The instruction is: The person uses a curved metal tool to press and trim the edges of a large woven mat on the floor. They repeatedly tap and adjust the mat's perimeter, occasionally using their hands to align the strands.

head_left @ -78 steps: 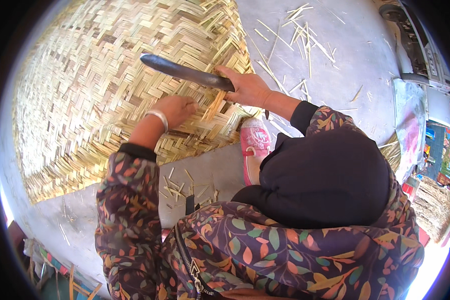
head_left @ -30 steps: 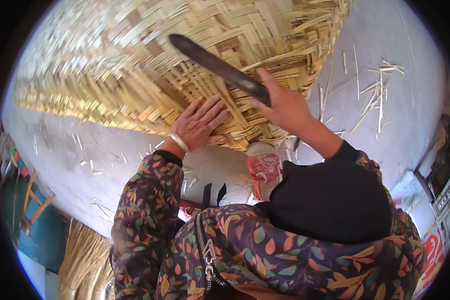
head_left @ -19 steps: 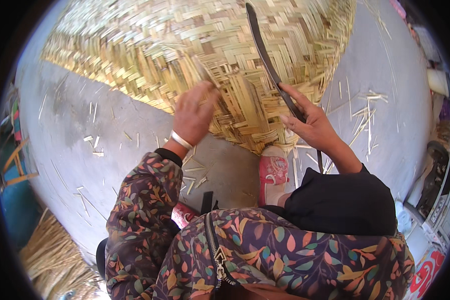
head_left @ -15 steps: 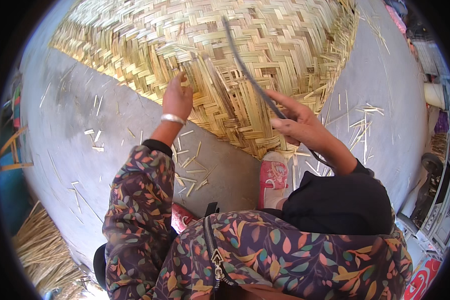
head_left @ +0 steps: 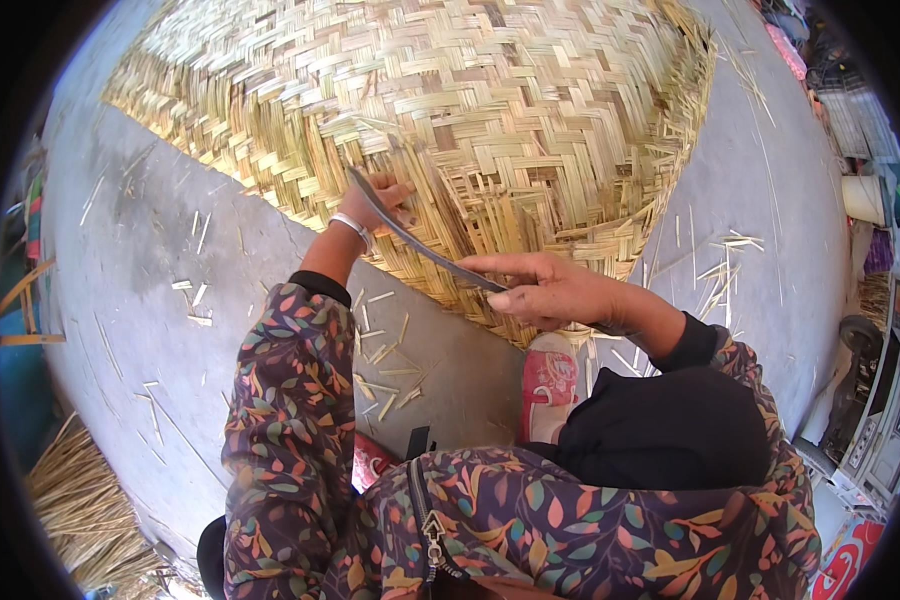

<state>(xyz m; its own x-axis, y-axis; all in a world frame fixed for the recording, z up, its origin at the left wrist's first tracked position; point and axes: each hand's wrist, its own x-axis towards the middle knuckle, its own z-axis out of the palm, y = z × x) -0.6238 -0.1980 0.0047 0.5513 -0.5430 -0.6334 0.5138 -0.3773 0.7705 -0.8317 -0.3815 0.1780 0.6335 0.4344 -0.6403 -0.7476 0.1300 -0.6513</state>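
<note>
Fingers of right hand [head_left: 545, 292] clasp knife [head_left: 415, 236]; left hand [head_left: 380, 200] touches mat [head_left: 490, 110].

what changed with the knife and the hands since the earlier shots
The right hand has swung the long knife down from above the woven mat to lie flat along its frayed edge. The left hand shifted to grip strips by the blade tip. The knife stays in the right hand.
</note>
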